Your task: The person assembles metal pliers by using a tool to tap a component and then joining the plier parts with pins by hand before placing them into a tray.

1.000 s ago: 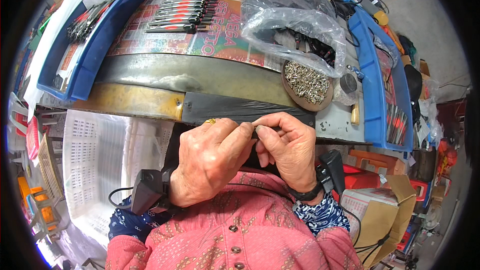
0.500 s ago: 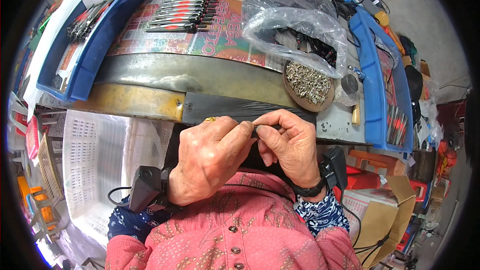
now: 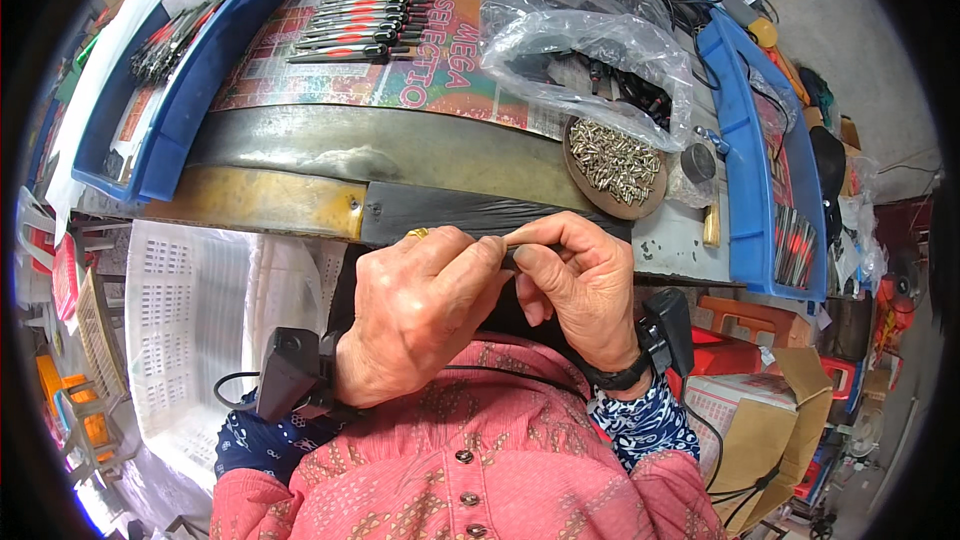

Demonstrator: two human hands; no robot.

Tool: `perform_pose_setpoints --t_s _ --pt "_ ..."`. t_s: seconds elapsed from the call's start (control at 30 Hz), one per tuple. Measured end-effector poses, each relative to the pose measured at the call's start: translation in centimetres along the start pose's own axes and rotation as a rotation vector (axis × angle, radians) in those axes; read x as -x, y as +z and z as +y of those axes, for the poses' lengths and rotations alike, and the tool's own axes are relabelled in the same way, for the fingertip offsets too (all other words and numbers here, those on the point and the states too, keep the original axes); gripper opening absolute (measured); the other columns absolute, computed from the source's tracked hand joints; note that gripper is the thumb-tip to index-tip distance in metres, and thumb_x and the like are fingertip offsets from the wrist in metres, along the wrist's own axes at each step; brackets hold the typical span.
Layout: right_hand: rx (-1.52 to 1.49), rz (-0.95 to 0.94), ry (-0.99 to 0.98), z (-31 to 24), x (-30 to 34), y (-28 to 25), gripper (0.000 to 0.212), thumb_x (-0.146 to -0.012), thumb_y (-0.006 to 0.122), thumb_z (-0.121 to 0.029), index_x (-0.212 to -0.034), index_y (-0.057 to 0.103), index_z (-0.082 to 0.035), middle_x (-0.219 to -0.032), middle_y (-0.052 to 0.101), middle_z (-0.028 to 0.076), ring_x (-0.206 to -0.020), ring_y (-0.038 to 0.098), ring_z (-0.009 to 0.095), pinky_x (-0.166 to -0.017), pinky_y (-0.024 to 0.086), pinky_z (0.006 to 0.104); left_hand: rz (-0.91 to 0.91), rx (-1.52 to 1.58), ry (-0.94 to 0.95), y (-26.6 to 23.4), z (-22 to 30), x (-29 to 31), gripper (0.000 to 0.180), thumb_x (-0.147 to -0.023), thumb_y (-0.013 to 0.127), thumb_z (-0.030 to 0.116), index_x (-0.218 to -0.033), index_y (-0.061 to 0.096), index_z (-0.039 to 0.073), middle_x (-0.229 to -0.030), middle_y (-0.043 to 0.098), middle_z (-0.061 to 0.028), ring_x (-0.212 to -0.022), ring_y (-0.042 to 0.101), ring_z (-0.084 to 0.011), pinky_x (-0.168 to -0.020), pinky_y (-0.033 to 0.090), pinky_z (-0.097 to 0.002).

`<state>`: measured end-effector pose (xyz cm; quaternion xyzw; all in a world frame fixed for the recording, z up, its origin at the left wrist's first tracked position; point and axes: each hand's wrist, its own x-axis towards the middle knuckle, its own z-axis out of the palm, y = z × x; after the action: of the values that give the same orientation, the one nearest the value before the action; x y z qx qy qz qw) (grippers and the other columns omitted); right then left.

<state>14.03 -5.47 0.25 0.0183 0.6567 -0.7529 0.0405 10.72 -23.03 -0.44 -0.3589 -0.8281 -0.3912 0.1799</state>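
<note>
At the table's near edge my left hand and my right hand meet fingertip to fingertip. Both are closed on a small dark piece, mostly covered by the fingers, so its kind cannot be made out. Just beyond my right hand sits a round brown dish heaped with small silvery metal parts. A clear plastic bag with black parts in it lies behind the dish. Farther back, a row of red, black and silver pen-like pieces is laid out on a printed sheet.
Blue trays stand at the left and right, holding thin pen-like pieces. A small jar with a dark lid is beside the dish. Below the edge are a white plastic basket at left and an open cardboard box at right.
The fingers of my right hand have shifted slightly around the dark piece, and less of it shows now. Both hands stay together in nearly the same place.
</note>
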Motion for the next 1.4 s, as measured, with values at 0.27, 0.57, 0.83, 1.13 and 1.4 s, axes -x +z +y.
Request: perform_pose_setpoints --t_s 0.27,0.57,0.83,1.13,1.4 --pt "-0.066 -0.043 0.076 -0.3 -0.2 -0.3 0.02 -0.097 0.066 -0.019 -0.1 0.064 0.001 -0.071 0.061 0.001 -0.053 0.052 0.003 -0.046 0.04 0.0179 0.002 0.035 -0.002 0.0 -0.3 -0.2 0.021 -0.073 0.074 0.004 -0.089 0.061 0.007 -0.069 0.052 -0.0068 -0.059 0.058 -0.0268 -0.051 0.046 -0.0382" --pt "0.083 -0.055 0.08 -0.7 -0.4 -0.4 0.013 -0.096 0.065 -0.01 -0.101 0.064 0.002 -0.067 0.061 0.002 -0.05 0.051 0.005 -0.044 0.039 0.0186 0.047 -0.033 0.055 0.5 -0.3 0.1 0.022 -0.072 0.074 0.005 -0.091 0.063 0.006 -0.07 0.053 -0.006 -0.058 0.058 -0.0241 -0.051 0.048 -0.0356" --pt "0.089 -0.019 0.046 -0.5 -0.5 -0.1 0.011 -0.095 0.065 -0.008 -0.099 0.065 0.002 -0.07 0.062 0.002 -0.054 0.052 0.005 -0.044 0.04 0.0182 0.006 -0.046 0.069 0.1 -0.4 0.0 0.024 -0.072 0.075 0.004 -0.093 0.064 0.005 -0.072 0.057 -0.007 -0.06 0.06 -0.0245 -0.052 0.048 -0.0355" --pt "0.027 -0.033 -0.022 0.0 -0.4 -0.3 0.018 -0.096 0.067 -0.017 -0.1 0.065 0.001 -0.067 0.061 0.003 -0.051 0.052 0.005 -0.043 0.039 0.0181 -0.037 0.036 -0.004 -0.3 -0.3 -0.1 0.026 -0.071 0.079 0.001 -0.095 0.068 0.002 -0.076 0.065 -0.0104 -0.064 0.064 -0.0269 -0.057 0.049 -0.0354" --pt "-0.092 -0.117 -0.024 0.4 -0.4 -1.3 0.027 -0.096 0.067 -0.024 -0.103 0.066 0.002 -0.068 0.065 0.007 -0.049 0.059 0.011 -0.042 0.042 0.0204 -0.072 0.176 -0.016 -1.2 -0.7 -0.9 0.025 -0.071 0.08 0.003 -0.094 0.068 0.001 -0.07 0.062 -0.0102 -0.057 0.061 -0.023 -0.05 0.046 -0.0328"
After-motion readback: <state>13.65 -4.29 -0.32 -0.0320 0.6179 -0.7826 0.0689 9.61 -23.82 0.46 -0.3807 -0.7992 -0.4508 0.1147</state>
